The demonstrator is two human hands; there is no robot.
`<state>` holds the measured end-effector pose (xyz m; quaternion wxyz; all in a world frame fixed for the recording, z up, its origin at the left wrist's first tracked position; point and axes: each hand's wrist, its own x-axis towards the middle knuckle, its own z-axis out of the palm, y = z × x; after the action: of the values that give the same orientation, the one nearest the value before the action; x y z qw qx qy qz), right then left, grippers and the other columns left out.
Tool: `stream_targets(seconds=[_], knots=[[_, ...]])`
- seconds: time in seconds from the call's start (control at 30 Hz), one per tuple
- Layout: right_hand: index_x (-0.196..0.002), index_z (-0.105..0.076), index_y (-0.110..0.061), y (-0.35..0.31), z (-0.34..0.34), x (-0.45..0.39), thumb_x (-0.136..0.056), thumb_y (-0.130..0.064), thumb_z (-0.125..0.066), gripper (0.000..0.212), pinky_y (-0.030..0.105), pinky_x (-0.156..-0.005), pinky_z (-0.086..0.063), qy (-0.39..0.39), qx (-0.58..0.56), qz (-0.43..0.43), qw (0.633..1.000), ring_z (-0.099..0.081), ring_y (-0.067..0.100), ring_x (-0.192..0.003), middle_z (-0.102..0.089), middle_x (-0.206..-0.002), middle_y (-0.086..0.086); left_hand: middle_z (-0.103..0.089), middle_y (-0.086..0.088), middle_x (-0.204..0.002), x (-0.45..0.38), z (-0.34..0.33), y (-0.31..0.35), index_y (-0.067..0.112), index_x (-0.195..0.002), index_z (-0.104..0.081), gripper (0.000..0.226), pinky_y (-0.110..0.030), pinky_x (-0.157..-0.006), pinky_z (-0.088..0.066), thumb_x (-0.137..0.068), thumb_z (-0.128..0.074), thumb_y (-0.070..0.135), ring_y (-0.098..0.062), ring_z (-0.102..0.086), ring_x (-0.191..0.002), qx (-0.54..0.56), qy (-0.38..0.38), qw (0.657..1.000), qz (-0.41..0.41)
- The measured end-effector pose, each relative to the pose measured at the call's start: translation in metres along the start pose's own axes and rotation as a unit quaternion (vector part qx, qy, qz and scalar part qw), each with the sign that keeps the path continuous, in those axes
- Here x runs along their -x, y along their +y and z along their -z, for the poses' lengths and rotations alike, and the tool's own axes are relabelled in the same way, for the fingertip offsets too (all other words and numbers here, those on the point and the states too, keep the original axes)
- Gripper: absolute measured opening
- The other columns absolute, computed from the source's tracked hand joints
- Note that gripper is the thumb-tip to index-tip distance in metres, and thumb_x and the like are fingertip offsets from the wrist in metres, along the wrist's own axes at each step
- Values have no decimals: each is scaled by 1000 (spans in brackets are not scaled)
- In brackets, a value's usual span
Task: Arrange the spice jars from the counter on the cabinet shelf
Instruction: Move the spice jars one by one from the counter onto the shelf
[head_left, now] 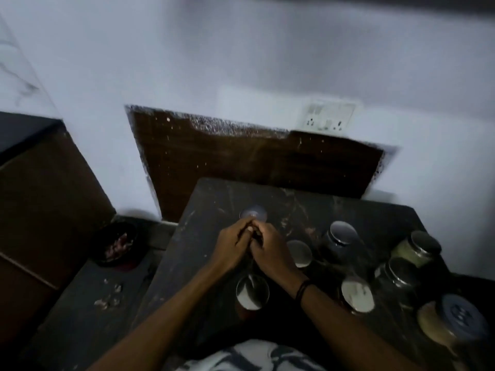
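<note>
Spice jars on dark counter (214,199), all upright, long axes vertical, lids facing up. One silver-lidded jar (252,293) at 6 o'clock of the hands, another (299,253) at 3 o'clock, a third (357,296) at 4 o'clock. Left hand (232,246) and right hand (270,250) pressed together above counter, fingers curled; whether anything is held, cannot tell. Blue-lidded jar (464,315) at far 4 o'clock.
</note>
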<state>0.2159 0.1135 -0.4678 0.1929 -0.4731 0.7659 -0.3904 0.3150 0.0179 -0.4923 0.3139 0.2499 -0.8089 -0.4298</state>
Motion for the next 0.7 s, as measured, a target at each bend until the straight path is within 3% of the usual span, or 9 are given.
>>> stream_targets(seconds=[0.07,0.13,0.23,0.37,0.43,0.5,0.6,0.7], knots=[[-133,-51,-19,15,-16,20,-94,-22,-51,39,33,-104,-44,-14,9,-8,1000,-53,17,-121,-55,-132,3,-69,10,-114,21,-10,-13,30,-127,-61,33,-4,-88,-45,-99,-47,19,11,-61,-104,-8,-19,1000,16],[-132,-53,-13,29,-30,39,-92,-18,-52,40,34,-106,-42,-16,27,-1,1000,-54,21,-121,-56,-130,8,-71,4,-114,41,-21,-26,22,-122,-66,31,-12,-90,-48,-98,-50,13,4,-64,-101,-4,-25,999,33],[-139,-44,-12,48,-43,63,-87,-22,-56,55,35,-111,-37,-74,46,-7,996,-47,22,-128,-49,-137,9,-73,5,-107,65,-34,-40,17,-114,-69,27,-15,-86,-49,-95,-53,10,-2,-66,-96,13,-47,997,53],[-155,-15,-16,70,-47,82,-84,-57,-57,91,23,-115,-19,-141,77,3,987,-23,11,-143,-20,-158,2,-73,14,-102,80,-42,-50,26,-108,-72,26,-16,-83,-50,-100,-51,14,1,-67,-93,83,-68,983,148],[-155,-9,-21,76,-47,84,-74,-77,-54,108,27,-114,-24,-140,123,9,982,-23,15,-143,-17,-158,0,-74,9,-97,82,-45,-52,23,-101,-74,28,-22,-78,-52,-103,-48,15,-9,-68,-87,140,-62,967,204],[-154,-7,-27,75,-47,85,-66,-84,-57,117,34,-112,-34,-140,147,-6,979,-29,20,-139,-21,-153,3,-76,-2,-88,84,-47,-52,14,-93,-75,31,-27,-69,-51,-102,-47,22,-11,-67,-78,182,-64,953,235],[-153,-12,-30,71,-51,87,-67,-66,-74,112,34,-105,-42,-122,114,-48,985,-39,22,-127,-27,-140,6,-74,-7,-80,86,-47,-49,12,-83,-74,37,-31,-62,-49,-95,-47,34,-13,-65,-71,197,-56,947,249],[-148,-29,-21,67,-47,88,-62,-40,-89,106,27,-103,-42,-36,-18,-92,995,-44,17,-124,-34,-136,5,-78,-9,-91,82,-47,-46,12,-90,-77,42,-40,-79,-56,-97,-42,33,-25,-73,-88,234,-14,931,279]])
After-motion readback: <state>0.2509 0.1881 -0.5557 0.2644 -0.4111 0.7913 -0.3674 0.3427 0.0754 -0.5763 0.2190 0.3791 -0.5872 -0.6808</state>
